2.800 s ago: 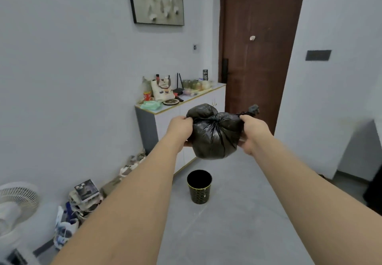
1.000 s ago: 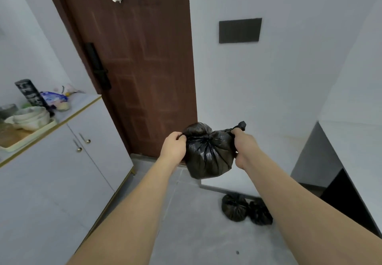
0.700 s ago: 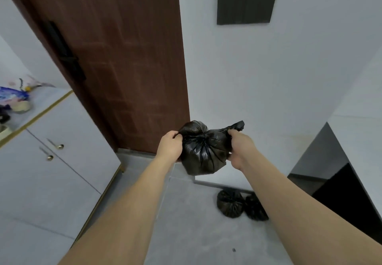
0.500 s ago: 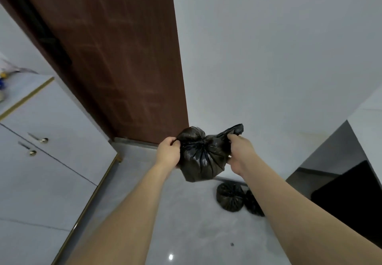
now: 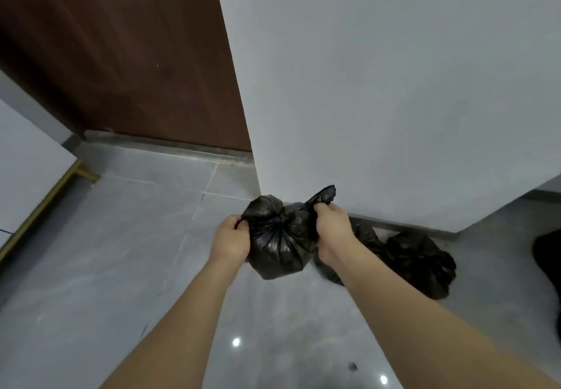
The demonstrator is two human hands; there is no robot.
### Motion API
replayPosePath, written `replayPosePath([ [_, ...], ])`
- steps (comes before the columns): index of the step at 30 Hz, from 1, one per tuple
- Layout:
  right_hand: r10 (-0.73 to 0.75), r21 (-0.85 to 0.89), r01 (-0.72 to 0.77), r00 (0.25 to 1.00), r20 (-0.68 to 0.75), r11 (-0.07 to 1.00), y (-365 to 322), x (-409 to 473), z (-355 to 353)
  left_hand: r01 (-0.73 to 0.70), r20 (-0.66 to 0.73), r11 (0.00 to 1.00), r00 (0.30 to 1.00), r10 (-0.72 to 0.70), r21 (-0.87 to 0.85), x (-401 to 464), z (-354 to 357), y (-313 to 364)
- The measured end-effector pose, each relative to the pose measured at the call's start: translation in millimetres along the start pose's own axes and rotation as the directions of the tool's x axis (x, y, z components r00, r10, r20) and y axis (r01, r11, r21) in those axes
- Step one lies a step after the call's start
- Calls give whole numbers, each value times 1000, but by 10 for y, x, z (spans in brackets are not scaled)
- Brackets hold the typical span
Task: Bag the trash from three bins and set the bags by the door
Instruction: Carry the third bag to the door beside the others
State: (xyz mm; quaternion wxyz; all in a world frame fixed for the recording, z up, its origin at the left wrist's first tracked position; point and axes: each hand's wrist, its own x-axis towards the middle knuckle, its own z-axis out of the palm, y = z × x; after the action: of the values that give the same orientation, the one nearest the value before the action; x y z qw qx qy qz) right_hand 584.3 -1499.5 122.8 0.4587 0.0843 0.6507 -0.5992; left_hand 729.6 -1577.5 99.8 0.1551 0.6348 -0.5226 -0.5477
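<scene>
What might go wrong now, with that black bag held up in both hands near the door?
1. The black bag hangs above the floor, pinched by the left hand and right hand at thin gathered plastic; that could tear or slip, spilling trash.
2. The bags on the floor lie right beside the drop spot, partly hidden by the right arm, so the new one may land on them and roll away.

Head cam, angled down, close.
</scene>
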Motion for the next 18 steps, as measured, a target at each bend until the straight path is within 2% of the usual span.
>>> replayPosePath([
  [3,23,27,-23,1000,4,999,820,738,-134,38,0,999,999,-38,-28,597,364,-876],
  [6,-4,10,4,1000,6,1000,1238,1255,-213,46,16,998,999,-45,-50,1059,631,-1370],
  [11,-158,-23,158,987,29,987,1270,1826,-221,-29,34,998,999,32,-63,1548,920,-1424],
  [18,-264,-20,264,964,8,964,1228,2346,-176,-96,67,994,993,100,-54,1956,1241,-1307],
])
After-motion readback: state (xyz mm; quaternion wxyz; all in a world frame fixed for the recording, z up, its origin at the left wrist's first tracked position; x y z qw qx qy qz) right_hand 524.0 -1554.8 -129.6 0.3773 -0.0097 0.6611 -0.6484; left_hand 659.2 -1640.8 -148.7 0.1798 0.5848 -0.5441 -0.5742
